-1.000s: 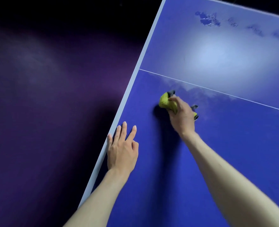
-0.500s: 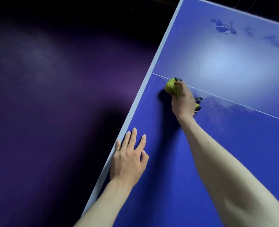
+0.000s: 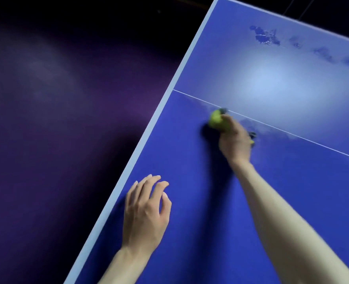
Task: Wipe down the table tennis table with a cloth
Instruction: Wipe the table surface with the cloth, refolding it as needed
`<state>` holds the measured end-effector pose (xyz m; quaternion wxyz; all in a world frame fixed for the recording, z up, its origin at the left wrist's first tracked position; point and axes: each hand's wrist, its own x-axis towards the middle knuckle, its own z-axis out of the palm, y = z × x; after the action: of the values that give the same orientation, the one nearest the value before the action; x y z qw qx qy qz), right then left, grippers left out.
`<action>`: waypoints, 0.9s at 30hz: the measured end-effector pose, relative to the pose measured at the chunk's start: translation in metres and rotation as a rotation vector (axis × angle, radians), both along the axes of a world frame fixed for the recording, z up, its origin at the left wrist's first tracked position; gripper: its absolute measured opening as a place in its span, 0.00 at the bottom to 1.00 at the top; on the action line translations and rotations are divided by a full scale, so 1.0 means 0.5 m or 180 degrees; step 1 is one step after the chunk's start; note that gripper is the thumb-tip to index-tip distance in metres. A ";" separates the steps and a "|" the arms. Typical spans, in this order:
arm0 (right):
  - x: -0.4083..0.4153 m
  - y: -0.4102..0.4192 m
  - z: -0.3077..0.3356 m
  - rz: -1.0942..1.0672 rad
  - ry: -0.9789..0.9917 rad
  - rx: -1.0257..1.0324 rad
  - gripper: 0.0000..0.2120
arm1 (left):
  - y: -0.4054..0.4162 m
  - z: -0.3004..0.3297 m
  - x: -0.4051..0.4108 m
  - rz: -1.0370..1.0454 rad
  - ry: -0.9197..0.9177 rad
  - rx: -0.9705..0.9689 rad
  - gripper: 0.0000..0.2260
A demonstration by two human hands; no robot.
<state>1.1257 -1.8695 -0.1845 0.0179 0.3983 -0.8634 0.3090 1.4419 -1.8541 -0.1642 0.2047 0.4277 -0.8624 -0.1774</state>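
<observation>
Your table point(image 3: 190, 201) is deep blue with a pale grey-white edge band and a thin white line point(image 3: 313, 141) running just past your right fingers point(image 3: 229, 121). The cloth point(image 3: 215, 118) under those fingers is yellow-green with dark grey bits. Beyond the fingers: hazy pale-blue sheen, darker blue blotches point(image 3: 266, 36). Floor point(image 3: 56, 119) is dark purple.

Dim room, glare patch on table point(image 3: 272, 83), right hand point(image 3: 236, 140) motion-blurred.
</observation>
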 end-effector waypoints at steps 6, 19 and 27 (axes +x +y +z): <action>-0.068 0.045 0.013 -0.1213 -0.0195 -0.0037 0.22 | 0.059 0.024 -0.056 0.0499 0.0400 0.0148 0.14; -0.272 0.330 0.000 0.0016 0.0011 0.0114 0.30 | 0.270 0.039 -0.274 0.1111 0.0683 0.0607 0.17; -0.122 0.321 -0.007 -0.0274 -0.0051 -0.0129 0.25 | 0.350 0.024 -0.299 0.1399 0.0708 0.0939 0.27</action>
<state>1.0646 -1.7092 -0.1878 0.0323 0.3578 -0.8735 0.3286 1.2924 -1.6789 -0.1522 0.2672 0.6074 -0.6861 -0.2982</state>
